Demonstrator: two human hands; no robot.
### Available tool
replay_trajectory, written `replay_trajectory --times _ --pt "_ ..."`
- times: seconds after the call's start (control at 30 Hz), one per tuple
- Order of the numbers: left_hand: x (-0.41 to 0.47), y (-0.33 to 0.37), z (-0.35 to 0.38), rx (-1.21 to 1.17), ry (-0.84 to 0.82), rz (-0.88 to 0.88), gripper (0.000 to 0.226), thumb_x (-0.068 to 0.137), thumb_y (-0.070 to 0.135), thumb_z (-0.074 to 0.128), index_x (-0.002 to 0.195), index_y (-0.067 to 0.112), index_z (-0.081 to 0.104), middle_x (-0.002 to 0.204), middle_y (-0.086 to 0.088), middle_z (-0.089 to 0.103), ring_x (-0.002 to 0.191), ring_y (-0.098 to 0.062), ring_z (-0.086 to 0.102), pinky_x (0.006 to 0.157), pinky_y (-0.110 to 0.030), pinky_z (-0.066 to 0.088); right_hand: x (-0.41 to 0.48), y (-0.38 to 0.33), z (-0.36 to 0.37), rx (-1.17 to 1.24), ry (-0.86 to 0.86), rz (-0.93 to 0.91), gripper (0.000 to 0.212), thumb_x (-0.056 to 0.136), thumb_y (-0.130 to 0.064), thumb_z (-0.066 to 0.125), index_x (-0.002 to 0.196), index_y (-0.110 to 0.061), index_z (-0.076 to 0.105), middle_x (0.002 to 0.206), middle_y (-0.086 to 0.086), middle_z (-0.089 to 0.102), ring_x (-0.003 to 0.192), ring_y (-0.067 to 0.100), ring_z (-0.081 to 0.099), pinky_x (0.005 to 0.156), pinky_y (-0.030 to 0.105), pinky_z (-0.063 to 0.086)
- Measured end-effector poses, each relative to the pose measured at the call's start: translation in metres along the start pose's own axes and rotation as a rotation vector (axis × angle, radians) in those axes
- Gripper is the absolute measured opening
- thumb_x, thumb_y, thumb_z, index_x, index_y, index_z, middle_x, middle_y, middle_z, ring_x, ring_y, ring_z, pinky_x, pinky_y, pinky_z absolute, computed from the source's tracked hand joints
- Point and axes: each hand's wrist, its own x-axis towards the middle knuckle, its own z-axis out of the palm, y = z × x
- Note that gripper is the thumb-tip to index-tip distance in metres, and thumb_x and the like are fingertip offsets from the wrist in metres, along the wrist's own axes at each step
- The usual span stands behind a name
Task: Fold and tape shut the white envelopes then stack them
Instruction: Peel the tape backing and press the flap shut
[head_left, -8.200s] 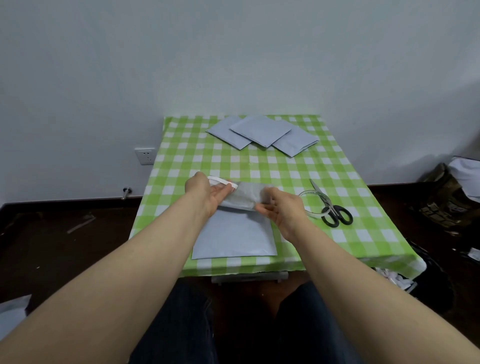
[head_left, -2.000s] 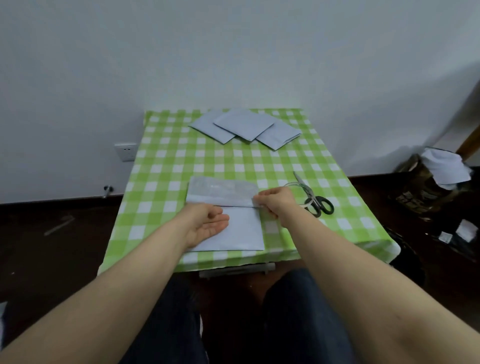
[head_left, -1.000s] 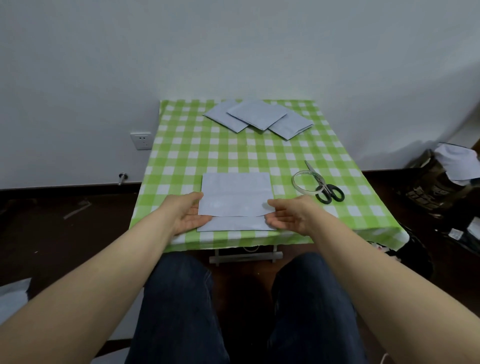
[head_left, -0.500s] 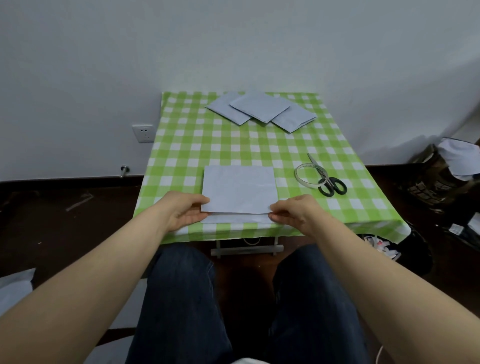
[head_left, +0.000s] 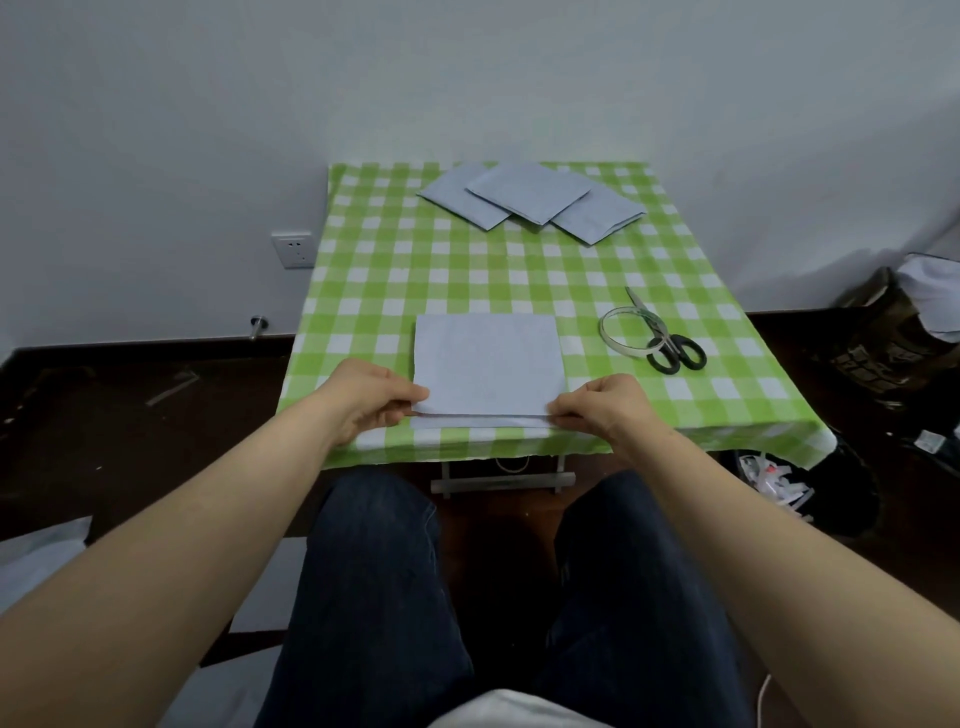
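A white envelope (head_left: 488, 361) lies folded over on the green checked table (head_left: 467, 270), near the front edge. Its upper layer stops a little short of the lower layer's near edge. My left hand (head_left: 376, 397) pinches the near left corner of the folded envelope. My right hand (head_left: 605, 402) pinches the near right corner. A pile of three folded white envelopes (head_left: 530, 200) rests at the far end of the table. A clear tape roll (head_left: 626, 332) and black-handled scissors (head_left: 667, 340) lie to the right of the envelope.
The table stands against a white wall with a socket (head_left: 293, 249) at the left. A brown bag (head_left: 893, 332) with white paper sits on the dark floor at the right. Paper scraps (head_left: 774, 478) lie under the table's right corner. My knees are under the front edge.
The envelope's far half has been folded toward me over the near half. Both hands moved from its sides to its near corners and now pinch them.
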Motion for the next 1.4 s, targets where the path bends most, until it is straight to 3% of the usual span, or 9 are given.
replay_trajectory --times 0.33,0.53,0.87,1.07,1.27,1.4 --pt "-0.0020 -0.0066 -0.0038 -0.011 0.002 0.035 0.019 0.072 0.003 0.077 0.082 0.004 0.061 0.081 -0.011 0.067 0.057 -0.011 0.064 0.039 -0.013 0.042 -0.0019 -0.0015 0.0000 -0.036 -0.001 0.010 0.015 0.066 -0.001 0.079 0.066 0.006 0.065 0.067 0.016 0.069 0.069 0.024 0.070 0.093 0.039 0.052" --pt "-0.0033 -0.0067 -0.0050 0.091 0.006 0.042 0.017 0.073 0.000 0.076 0.084 0.002 0.063 0.063 -0.008 0.061 0.040 -0.006 0.049 0.035 -0.013 0.036 -0.0011 -0.0015 0.0003 -0.074 0.017 -0.005 0.021 0.066 -0.002 0.080 0.057 -0.001 0.061 0.067 0.016 0.068 0.074 0.026 0.071 0.092 0.039 0.053" --pt "-0.0097 -0.0044 -0.0026 0.220 0.025 0.040 0.017 0.069 0.003 0.079 0.081 0.000 0.068 0.059 -0.006 0.060 0.034 -0.003 0.044 0.038 -0.013 0.038 0.0009 0.0019 0.0000 -0.169 0.032 -0.033 0.020 0.064 -0.008 0.077 0.059 -0.008 0.058 0.068 0.013 0.062 0.081 0.027 0.070 0.089 0.040 0.055" --pt "-0.0086 -0.0060 -0.0013 0.249 0.036 0.062 0.017 0.068 0.003 0.081 0.079 -0.001 0.069 0.061 -0.008 0.062 0.045 -0.009 0.047 0.044 -0.018 0.039 -0.0013 0.0031 0.0002 -0.202 0.043 -0.073 0.015 0.065 -0.008 0.074 0.065 -0.008 0.059 0.067 0.012 0.054 0.067 0.020 0.058 0.088 0.039 0.055" --pt "-0.0062 -0.0069 -0.0004 0.293 0.052 0.082 0.013 0.068 0.004 0.080 0.075 0.000 0.069 0.059 -0.008 0.060 0.047 -0.013 0.047 0.046 -0.020 0.038 -0.0053 0.0006 -0.0020 -0.150 0.050 -0.056 0.023 0.070 -0.006 0.071 0.055 -0.009 0.054 0.066 0.012 0.065 0.082 0.026 0.071 0.088 0.037 0.054" --pt "-0.0064 -0.0066 -0.0001 0.303 0.049 0.080 0.013 0.069 0.005 0.080 0.075 0.001 0.069 0.060 -0.008 0.060 0.047 -0.012 0.047 0.044 -0.019 0.038 -0.0077 0.0004 -0.0034 -0.195 0.036 -0.081 0.017 0.069 -0.006 0.076 0.063 -0.004 0.060 0.069 0.011 0.064 0.073 0.017 0.065 0.078 0.030 0.053"
